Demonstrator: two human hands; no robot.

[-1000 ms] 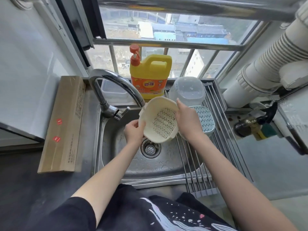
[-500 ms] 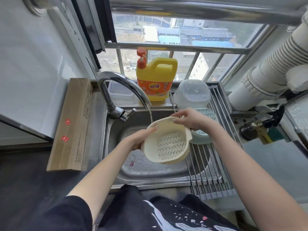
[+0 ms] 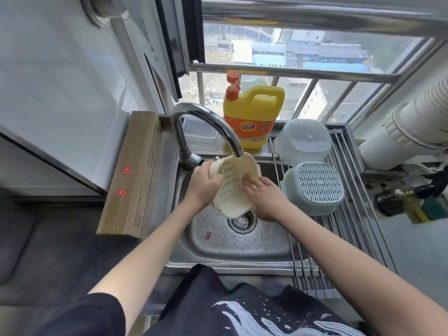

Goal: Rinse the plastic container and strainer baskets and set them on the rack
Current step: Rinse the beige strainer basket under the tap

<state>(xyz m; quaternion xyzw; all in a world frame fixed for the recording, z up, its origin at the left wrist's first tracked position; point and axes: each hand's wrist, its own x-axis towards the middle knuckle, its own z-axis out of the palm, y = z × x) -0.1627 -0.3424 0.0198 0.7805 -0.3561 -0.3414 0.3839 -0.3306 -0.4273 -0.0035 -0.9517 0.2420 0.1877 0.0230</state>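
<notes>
From the head camera, a cream strainer (image 3: 234, 184) is held tilted on edge over the sink (image 3: 242, 246), right under the tap (image 3: 206, 124) spout and above the drain (image 3: 242, 220). The left hand (image 3: 203, 187) grips its left rim, fingers curled over the edge. The right hand (image 3: 265, 198) lies against its right side with fingers reaching into the bowl; how firmly it grips I cannot tell. On the rack (image 3: 349, 229) at the right of the sink a blue-green strainer (image 3: 315, 187) sits upside down, and behind it, touching or nearly so, a clear container (image 3: 303, 141) is upturned too. A yellow soap jug (image 3: 253, 117) stands behind the tap, with a small clear tub (image 3: 200, 134) to its left. A long cardboard box (image 3: 132, 175) lies on the counter left of the sink.
</notes>
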